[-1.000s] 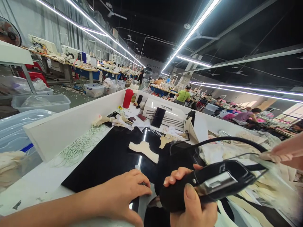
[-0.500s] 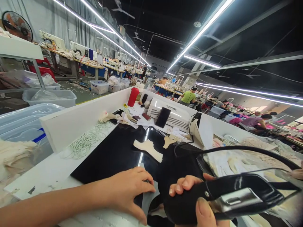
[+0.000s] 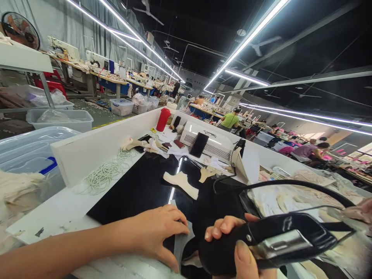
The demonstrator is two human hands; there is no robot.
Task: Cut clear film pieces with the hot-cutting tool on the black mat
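Note:
My right hand (image 3: 232, 252) grips the handle of a black hand-held iron (image 3: 270, 240) whose cord (image 3: 290, 184) arcs over the table. My left hand (image 3: 157, 232) lies palm down with curled fingers pressing a dark fabric piece (image 3: 180, 244) at the near edge of a glossy black mat (image 3: 136, 190). On the mat, farther off, lies a cream fabric cutout (image 3: 181, 184), with a smaller tan one (image 3: 207, 173) past it.
A white side board (image 3: 99, 143) runs along the left, white elastic cords (image 3: 101, 174) beside it. Behind stand a white machine (image 3: 209, 145) with a phone (image 3: 199, 144) leaning on it and a red bottle (image 3: 163, 119). Clear bins (image 3: 31, 151) sit left; seated workers far right.
The view shifted slightly up and left. My right hand moved the iron a little lower and nearer; my left hand stayed pressed on the fabric.

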